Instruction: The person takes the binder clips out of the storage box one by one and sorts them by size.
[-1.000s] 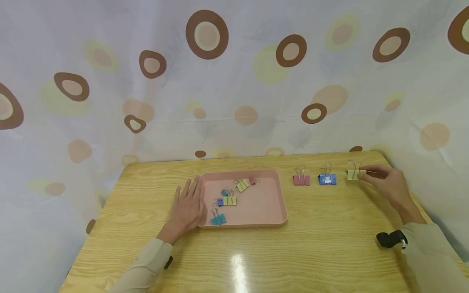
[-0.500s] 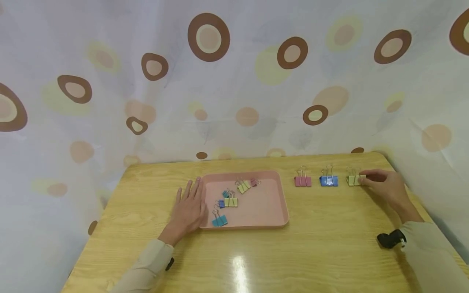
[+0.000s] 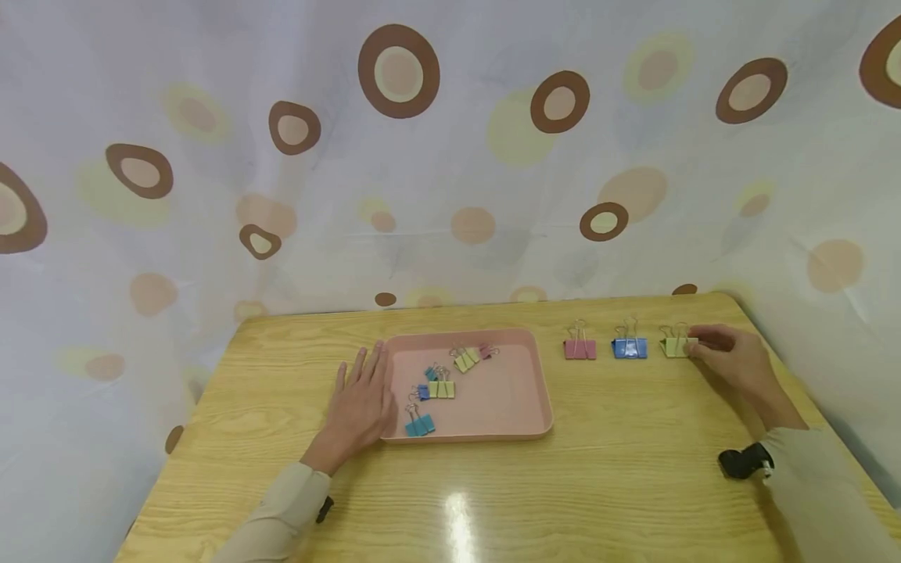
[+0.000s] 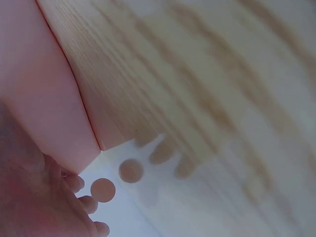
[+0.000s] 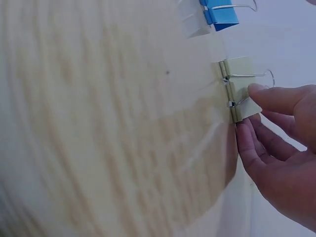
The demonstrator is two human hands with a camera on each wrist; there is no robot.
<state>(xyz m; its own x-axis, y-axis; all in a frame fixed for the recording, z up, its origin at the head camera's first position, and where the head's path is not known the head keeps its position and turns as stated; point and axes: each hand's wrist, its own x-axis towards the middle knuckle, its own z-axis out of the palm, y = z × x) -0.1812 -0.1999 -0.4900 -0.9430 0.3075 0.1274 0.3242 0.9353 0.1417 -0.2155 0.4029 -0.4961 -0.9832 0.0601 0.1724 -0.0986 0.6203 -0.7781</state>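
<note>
At the right of the table my right hand (image 3: 742, 363) pinches a pale yellow binder clip (image 3: 677, 348) by its right end. In the right wrist view the thumb lies on the clip's face and other fingers are behind it; the clip stands on the table with its wire handles up. To its left stand a blue binder clip (image 3: 629, 349) and a pink binder clip (image 3: 580, 349), in a row. My left hand (image 3: 355, 410) rests with straight fingers along the left edge of a pink tray (image 3: 500, 403).
Inside the tray lie several binder clips: a teal clip (image 3: 420, 425) at the front, yellow clips (image 3: 442, 389) and smaller blue, teal and pink ones. A patterned cloth (image 3: 472, 266) hangs behind the wooden table (image 3: 598, 477).
My right hand has lowered the yellow binder clip to the table and shifted it slightly left, in line with the blue one. The left hand stays at the tray.
</note>
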